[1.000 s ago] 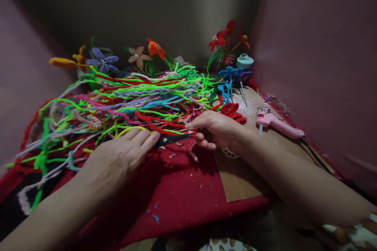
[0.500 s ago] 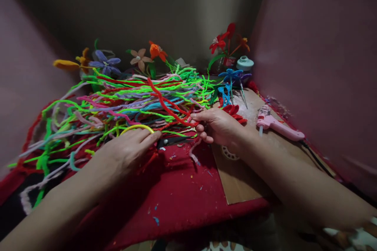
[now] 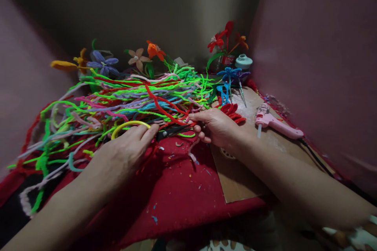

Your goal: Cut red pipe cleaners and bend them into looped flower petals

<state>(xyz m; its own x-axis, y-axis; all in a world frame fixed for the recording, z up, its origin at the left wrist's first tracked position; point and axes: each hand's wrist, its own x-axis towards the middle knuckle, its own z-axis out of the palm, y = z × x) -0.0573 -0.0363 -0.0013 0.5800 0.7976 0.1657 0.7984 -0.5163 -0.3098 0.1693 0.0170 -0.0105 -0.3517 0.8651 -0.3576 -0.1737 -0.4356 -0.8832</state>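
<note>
My left hand [image 3: 134,141] is closed around scissors [image 3: 168,133] with a yellow handle loop and dark blades. The blades point right, their tips close to my right hand's fingers. My right hand [image 3: 213,125] pinches a bent red pipe cleaner [image 3: 163,110], whose two arms stretch up and left over the pile. Whether the blades touch it I cannot tell. A further red strand [image 3: 149,160] hangs under my left hand, partly hidden. Behind both hands spreads a pile of coloured pipe cleaners [image 3: 129,96].
Cardboard [image 3: 240,184] lies on the red cloth [image 3: 176,204]; on it are a pink glue gun [image 3: 275,121] and red looped petals [image 3: 232,113]. Blue flowers [image 3: 229,73], an orange flower [image 3: 155,50] and a light blue-capped bottle [image 3: 244,61] stand behind. Small scraps dot the cloth.
My left hand has brought the scissors up slightly, so the blades now show beside my right fingers. My right hand keeps its pinch, almost in place.
</note>
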